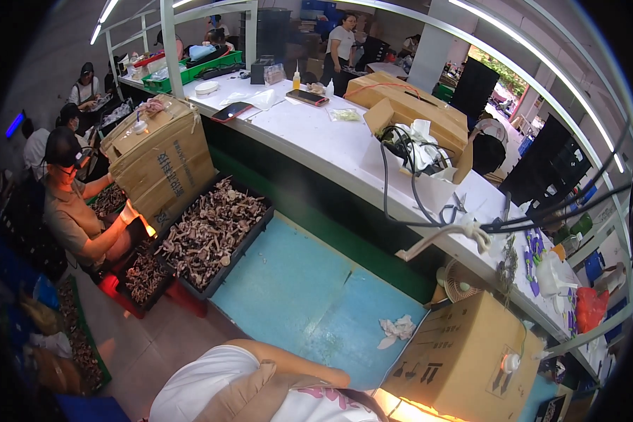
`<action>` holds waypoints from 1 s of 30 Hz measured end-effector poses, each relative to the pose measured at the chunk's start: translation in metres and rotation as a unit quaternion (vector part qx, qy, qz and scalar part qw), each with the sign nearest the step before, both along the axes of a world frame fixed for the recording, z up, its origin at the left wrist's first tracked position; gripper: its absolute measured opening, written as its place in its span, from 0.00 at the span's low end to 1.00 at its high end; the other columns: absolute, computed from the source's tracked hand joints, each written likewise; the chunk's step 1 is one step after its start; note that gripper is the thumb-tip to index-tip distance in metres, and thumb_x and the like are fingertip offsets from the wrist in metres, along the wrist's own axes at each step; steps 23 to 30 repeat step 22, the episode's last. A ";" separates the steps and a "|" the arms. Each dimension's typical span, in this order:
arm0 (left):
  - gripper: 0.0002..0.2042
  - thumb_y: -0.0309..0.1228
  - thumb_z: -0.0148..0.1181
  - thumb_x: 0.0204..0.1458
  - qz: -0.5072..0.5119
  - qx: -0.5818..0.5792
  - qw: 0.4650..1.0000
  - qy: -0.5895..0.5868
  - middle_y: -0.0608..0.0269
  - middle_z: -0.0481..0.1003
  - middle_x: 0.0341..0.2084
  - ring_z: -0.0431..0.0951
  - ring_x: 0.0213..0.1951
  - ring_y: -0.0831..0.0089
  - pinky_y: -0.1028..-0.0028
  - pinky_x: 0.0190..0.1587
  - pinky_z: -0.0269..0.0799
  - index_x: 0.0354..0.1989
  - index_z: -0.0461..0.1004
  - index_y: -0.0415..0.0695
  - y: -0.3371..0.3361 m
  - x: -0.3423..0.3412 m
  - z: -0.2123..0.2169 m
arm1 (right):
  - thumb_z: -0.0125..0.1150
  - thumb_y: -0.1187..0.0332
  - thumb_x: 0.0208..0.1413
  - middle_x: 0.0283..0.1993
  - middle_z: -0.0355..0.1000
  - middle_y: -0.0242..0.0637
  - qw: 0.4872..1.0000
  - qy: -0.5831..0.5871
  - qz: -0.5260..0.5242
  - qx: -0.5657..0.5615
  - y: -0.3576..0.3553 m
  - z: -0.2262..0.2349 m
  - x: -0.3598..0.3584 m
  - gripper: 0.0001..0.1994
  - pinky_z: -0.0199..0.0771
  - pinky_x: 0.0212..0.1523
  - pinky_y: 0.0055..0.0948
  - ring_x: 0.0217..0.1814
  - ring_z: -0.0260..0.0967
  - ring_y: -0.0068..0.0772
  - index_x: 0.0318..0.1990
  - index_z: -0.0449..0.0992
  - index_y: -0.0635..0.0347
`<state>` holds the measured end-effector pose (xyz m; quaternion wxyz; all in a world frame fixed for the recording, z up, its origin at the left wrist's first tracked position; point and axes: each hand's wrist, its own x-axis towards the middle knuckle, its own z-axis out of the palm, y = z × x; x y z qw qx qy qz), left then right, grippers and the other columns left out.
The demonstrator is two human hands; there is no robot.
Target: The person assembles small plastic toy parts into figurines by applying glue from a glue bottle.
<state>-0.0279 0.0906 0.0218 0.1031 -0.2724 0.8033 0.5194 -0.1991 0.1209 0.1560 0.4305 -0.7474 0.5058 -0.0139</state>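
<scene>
Neither of my hands shows in the picture. My bare left forearm (288, 357) crosses the lower edge toward the right, below a white sleeve, and its far end is hidden by my white shirt and brown apron (235, 394). Nearest to it is the light blue tabletop (288, 274). A crumpled white tissue (396, 330) lies on its right part. Right of my body stands a cardboard box (450, 352), with a bright warm glow (415, 411) at its lower edge. What my hands hold or touch is out of sight.
A black tray (254, 232) of small brown pieces is at the left. Beyond it a person (84, 218) works beside another cardboard box (165, 162). A long white bench (359, 148) runs behind, with an open box (439, 179) trailing black cables. A fan (461, 280) stands below.
</scene>
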 end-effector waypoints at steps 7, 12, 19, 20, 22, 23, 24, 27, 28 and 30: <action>0.11 0.33 0.52 0.42 0.192 -0.059 0.976 0.083 0.46 0.73 0.18 0.73 0.23 0.51 0.59 0.28 0.68 0.21 0.75 0.38 0.024 -0.032 -0.001 | 0.52 0.58 0.50 0.27 0.72 0.41 0.994 -0.059 -0.008 -0.096 0.064 0.012 -0.027 0.14 0.71 0.33 0.34 0.30 0.70 0.42 0.41 0.76 0.51; 0.13 0.37 0.50 0.50 0.373 0.042 0.923 0.084 0.49 0.75 0.28 0.75 0.32 0.59 0.65 0.35 0.68 0.31 0.73 0.40 0.028 -0.036 0.045 | 0.52 0.58 0.50 0.27 0.72 0.41 0.979 -0.090 -0.008 -0.182 0.078 0.028 -0.044 0.14 0.71 0.33 0.34 0.30 0.70 0.42 0.41 0.76 0.50; 0.14 0.40 0.52 0.50 0.346 0.067 0.931 0.095 0.51 0.75 0.28 0.75 0.32 0.60 0.65 0.35 0.69 0.34 0.72 0.41 0.029 -0.018 0.051 | 0.48 0.48 0.48 0.46 0.58 0.43 0.990 0.131 -0.019 0.038 0.092 0.057 -0.016 0.26 0.53 0.50 0.30 0.50 0.53 0.44 0.53 0.61 0.47; 0.14 0.41 0.52 0.50 0.328 0.076 0.937 0.089 0.51 0.75 0.28 0.75 0.32 0.60 0.65 0.36 0.69 0.34 0.72 0.42 0.023 -0.020 0.028 | 0.47 0.43 0.47 0.57 0.51 0.44 0.954 0.234 0.009 0.188 0.080 0.064 -0.014 0.33 0.44 0.59 0.27 0.60 0.45 0.45 0.59 0.54 0.45; 0.16 0.44 0.51 0.51 0.307 0.094 0.946 0.048 0.50 0.75 0.31 0.74 0.34 0.62 0.66 0.38 0.67 0.36 0.72 0.42 0.021 -0.010 0.012 | 0.45 0.37 0.46 0.67 0.44 0.46 0.877 0.292 0.032 0.380 0.102 0.061 -0.006 0.40 0.35 0.68 0.25 0.70 0.37 0.46 0.65 0.46 0.44; 0.16 0.44 0.51 0.51 0.307 0.094 0.946 0.048 0.50 0.75 0.31 0.74 0.34 0.62 0.66 0.38 0.67 0.36 0.72 0.42 0.021 -0.010 0.012 | 0.45 0.37 0.46 0.67 0.44 0.46 0.877 0.292 0.032 0.380 0.102 0.061 -0.006 0.40 0.35 0.68 0.25 0.70 0.37 0.46 0.65 0.46 0.44; 0.16 0.44 0.51 0.51 0.307 0.094 0.946 0.048 0.50 0.75 0.31 0.74 0.34 0.62 0.66 0.38 0.67 0.36 0.72 0.42 0.021 -0.010 0.012 | 0.45 0.37 0.46 0.67 0.44 0.46 0.877 0.292 0.032 0.380 0.102 0.061 -0.006 0.40 0.35 0.68 0.25 0.70 0.37 0.46 0.65 0.46 0.44; 0.16 0.44 0.51 0.51 0.307 0.094 0.946 0.048 0.50 0.75 0.31 0.74 0.34 0.62 0.66 0.38 0.67 0.36 0.72 0.42 0.021 -0.010 0.012 | 0.45 0.37 0.46 0.67 0.44 0.46 0.877 0.292 0.032 0.380 0.102 0.061 -0.006 0.40 0.35 0.68 0.25 0.70 0.37 0.46 0.65 0.46 0.44; 0.16 0.44 0.51 0.51 0.307 0.094 0.946 0.048 0.50 0.75 0.31 0.74 0.34 0.62 0.66 0.38 0.67 0.36 0.72 0.42 0.021 -0.010 0.012 | 0.45 0.37 0.46 0.67 0.44 0.46 0.877 0.292 0.032 0.380 0.102 0.061 -0.006 0.40 0.35 0.68 0.25 0.70 0.37 0.46 0.65 0.46 0.44; 0.16 0.44 0.51 0.51 0.307 0.094 0.946 0.048 0.50 0.75 0.31 0.74 0.34 0.62 0.66 0.38 0.67 0.36 0.72 0.42 0.021 -0.010 0.012 | 0.45 0.37 0.46 0.67 0.44 0.46 0.877 0.292 0.032 0.380 0.102 0.061 -0.006 0.40 0.35 0.68 0.25 0.70 0.37 0.46 0.65 0.46 0.44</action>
